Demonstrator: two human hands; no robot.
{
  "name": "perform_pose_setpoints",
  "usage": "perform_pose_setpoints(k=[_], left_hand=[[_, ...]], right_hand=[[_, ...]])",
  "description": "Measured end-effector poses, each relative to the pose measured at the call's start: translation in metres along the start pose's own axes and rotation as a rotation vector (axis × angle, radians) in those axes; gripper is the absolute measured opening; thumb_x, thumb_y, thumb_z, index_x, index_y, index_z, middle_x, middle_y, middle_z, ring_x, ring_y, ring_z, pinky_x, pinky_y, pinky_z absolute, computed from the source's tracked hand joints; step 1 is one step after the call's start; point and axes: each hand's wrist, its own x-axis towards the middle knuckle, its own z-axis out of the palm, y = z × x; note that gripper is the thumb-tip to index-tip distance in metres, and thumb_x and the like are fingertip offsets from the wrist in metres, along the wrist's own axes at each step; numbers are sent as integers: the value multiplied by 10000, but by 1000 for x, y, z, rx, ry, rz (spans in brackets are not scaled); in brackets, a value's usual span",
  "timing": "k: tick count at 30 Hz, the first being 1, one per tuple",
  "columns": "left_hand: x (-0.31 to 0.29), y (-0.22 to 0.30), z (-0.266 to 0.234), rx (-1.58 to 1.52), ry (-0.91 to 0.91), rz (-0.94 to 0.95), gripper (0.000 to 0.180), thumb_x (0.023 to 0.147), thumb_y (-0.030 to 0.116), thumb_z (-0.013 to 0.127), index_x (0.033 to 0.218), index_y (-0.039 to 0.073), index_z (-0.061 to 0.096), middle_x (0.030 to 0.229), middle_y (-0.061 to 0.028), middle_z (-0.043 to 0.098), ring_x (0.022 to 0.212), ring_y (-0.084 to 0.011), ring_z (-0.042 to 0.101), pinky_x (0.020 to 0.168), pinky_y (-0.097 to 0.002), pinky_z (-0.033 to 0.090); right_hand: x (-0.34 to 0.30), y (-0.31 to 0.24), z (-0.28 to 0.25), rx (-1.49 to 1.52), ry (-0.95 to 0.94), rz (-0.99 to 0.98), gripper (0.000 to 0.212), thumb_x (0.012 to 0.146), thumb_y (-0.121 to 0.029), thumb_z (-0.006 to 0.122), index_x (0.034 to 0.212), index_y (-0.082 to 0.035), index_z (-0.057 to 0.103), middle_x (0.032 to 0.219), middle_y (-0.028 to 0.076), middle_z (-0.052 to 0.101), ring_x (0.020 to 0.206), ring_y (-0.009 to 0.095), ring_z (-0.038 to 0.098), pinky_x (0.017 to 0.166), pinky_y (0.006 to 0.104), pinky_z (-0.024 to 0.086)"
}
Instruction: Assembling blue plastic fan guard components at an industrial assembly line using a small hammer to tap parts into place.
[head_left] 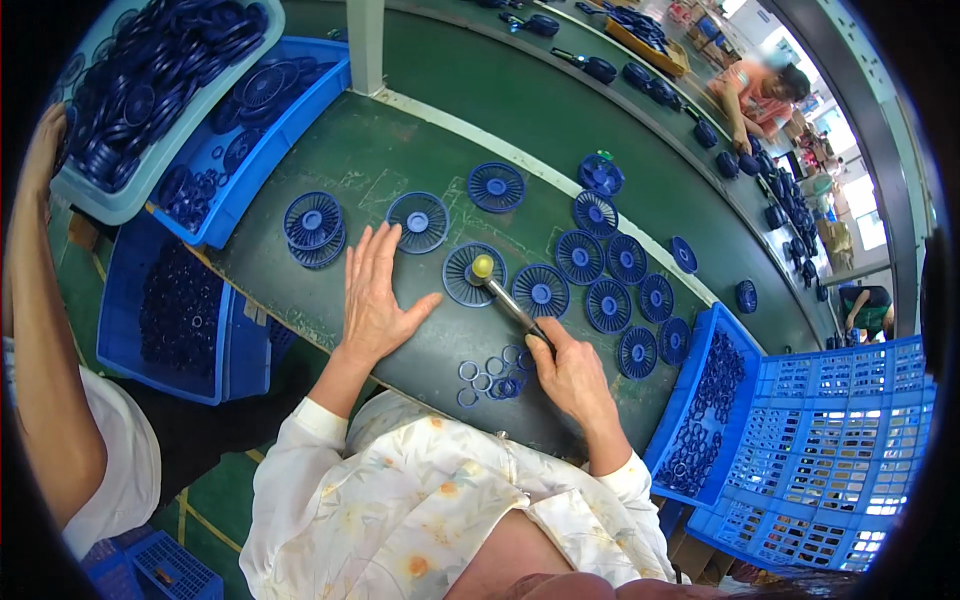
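My right hand (575,380) grips a small hammer (511,304) with a metal shaft and a rounded yellow head. That head is over the hub of a round dark-blue fan grille (456,290) lying on the green worktable (370,165); whether it touches the hub I cannot tell. Flat with fingers spread, my left hand (376,302) rests on the table. Its fingertips reach the near edge of another grille (418,222), and nothing is held in it. Several loose blue rings (483,382) lie between my hands, nearer the table's front edge.
More grilles (608,304) spread to the right, and two are stacked (313,220) at left. A bin of rings (700,415) and a blue crate (820,450) flank the right. Full bins (290,110) stand left, beside a co-worker's arm (50,380). Beyond runs a green conveyor (480,90).
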Motion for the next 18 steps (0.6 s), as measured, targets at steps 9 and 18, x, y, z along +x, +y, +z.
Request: perform_pose_setpoints(k=[9,18], left_hand=[[2,-9,-11,77,103,-41,976,772,341,844,1553,33,347,1565,-251,386,1483,-448,308,1217,-563,236],[32,-85,-36,367,276,-190,871,839,443,785,1521,47,414,1531,-273,424,1452,-473,343,1195,-604,244]], right_hand=[[72,-60,19,35,38,-153,294,1021,-304,548,1252,-127,592,872,276,709,834,501,682,782,572,525],[72,-68,25,13,55,-141,295,1027,-310,533,1223,-93,576,826,286,707,792,507,682,753,593,525]])
